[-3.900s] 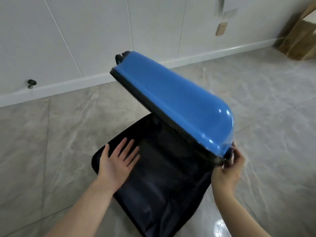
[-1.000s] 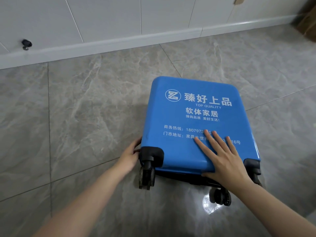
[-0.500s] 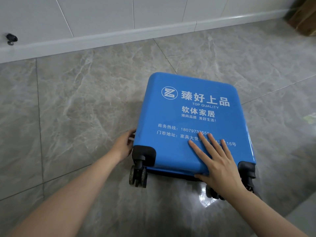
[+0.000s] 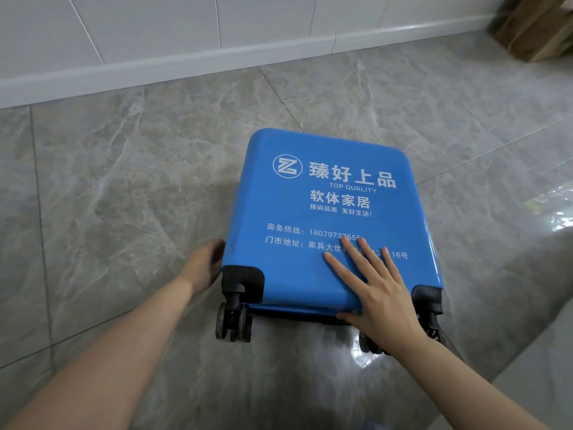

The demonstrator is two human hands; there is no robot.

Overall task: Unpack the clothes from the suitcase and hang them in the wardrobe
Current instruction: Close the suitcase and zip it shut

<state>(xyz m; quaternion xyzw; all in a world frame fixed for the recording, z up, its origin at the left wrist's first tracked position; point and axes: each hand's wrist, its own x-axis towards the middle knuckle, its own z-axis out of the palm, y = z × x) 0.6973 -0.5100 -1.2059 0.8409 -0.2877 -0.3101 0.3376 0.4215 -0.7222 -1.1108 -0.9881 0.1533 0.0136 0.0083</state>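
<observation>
Grey marble-pattern tiled floor, glossy, with thin grout lines. Lying flat on it, lid shut: blue hard-shell suitcase, wheels toward the viewer. Standing at far right corner: wooden furniture, beside white skirting board.

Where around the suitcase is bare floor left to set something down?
Bare tile lies between the suitcase and the white baseboard, and across the wide stretch left of the left hand. The near end is crowded: wheels, the right hand and both forearms.
</observation>
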